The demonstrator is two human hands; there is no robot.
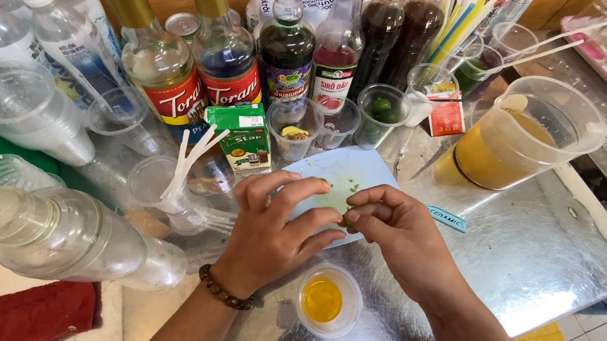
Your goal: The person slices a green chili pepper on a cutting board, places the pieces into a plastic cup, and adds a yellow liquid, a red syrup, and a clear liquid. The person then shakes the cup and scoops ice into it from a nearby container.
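Both hands met over a pale blue cutting board point(361, 171) that lay on the shiny metal counter point(527, 260). The left hand point(274, 226), with a brown bead bracelet point(225, 293) at the wrist, had its fingers curled and its fingertips close to the right hand point(393, 228). Between the fingertips of the two hands there was a small green fruit piece point(349, 221), pinched mostly by the right thumb and forefinger; it was too small to tell exactly what kind of fruit it was. Small green bits were scattered on the board.

Just below the hands, on the counter, stood a small plastic cup point(327, 300) with yellow liquid in it. To the right of the board stood a large clear pitcher point(519, 133) with amber-yellow liquid. Behind the board were small clear cups, one of them with green limes point(384, 110), and a green carton point(243, 135). Further back stood a row of syrup bottles point(284, 46) with dark and red contents. On the left lay stacks of clear plastic cups point(60, 234) on their side, and water bottles point(48, 20) stood behind them
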